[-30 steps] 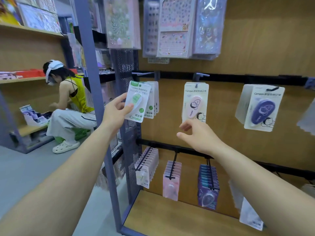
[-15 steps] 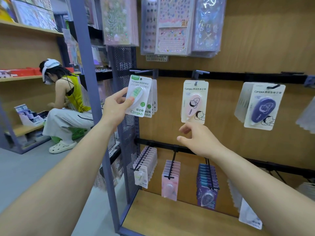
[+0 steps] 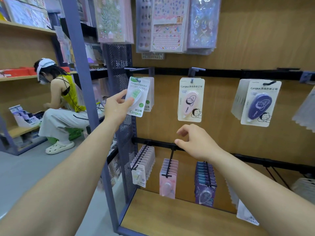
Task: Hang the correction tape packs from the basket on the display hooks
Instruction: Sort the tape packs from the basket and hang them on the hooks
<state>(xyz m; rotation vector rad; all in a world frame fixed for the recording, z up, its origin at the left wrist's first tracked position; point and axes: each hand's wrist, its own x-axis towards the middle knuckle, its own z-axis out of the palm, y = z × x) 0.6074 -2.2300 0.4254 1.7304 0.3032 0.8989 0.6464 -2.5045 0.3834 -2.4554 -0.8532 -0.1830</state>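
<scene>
Head: left hand (image 3: 117, 107) fingers pinch green pack (image 3: 137, 99) at hook (image 3: 136, 69), right hand (image 3: 196, 142) loose, empty; next likely slide it back, release.

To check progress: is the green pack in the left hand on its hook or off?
On, it seems: the hook pokes through the top of the green pack, while the left hand pinches it.

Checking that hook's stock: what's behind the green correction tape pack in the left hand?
Behind the green pack, more packs hang in a stack; only their right edges show. Their fronts and number are covered.
</scene>
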